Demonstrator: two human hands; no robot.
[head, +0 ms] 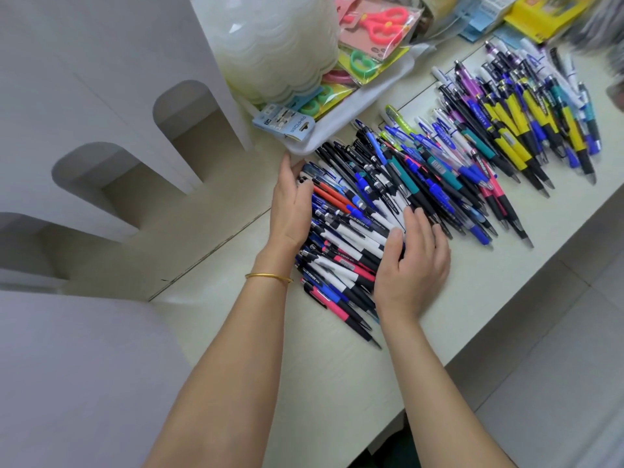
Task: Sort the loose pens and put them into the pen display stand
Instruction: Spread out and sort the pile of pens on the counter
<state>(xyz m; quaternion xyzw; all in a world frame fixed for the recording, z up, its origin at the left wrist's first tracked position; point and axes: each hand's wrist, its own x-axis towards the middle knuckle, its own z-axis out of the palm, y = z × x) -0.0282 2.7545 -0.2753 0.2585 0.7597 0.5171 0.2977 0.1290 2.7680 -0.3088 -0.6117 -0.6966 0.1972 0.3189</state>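
Seen from above, nearest first: two bare forearms stretched forward over a cream table [337, 383], with a thin gold bangle [268, 276] on the left wrist.

Just beyond, left hand [290, 211] set on edge, fingers straight and together, palm against the left flank of a heap of loose pens [351, 231]. Right hand [413, 261] laid on the heap's right side, fingers loosely spread and slightly bent over the barrels, gripping nothing that shows. Probably bracketing the heap from both sides to square it up and stop it rolling before picking out kinds.

In that heap: blue, black, white and pink barrels, one red, mostly lying on the same slant.

Beyond and to the right, more pens [526, 123] fanned out, many yellow, purple and blue, seemingly grouped already.

To the left, the white pen display stand [111, 106], no pens visible in its arched slots.

Farthest back, a white tray [354, 109] just beside the heap's far end, holding packaged scissors [381, 21] and a stack of translucent tubs [277, 45].
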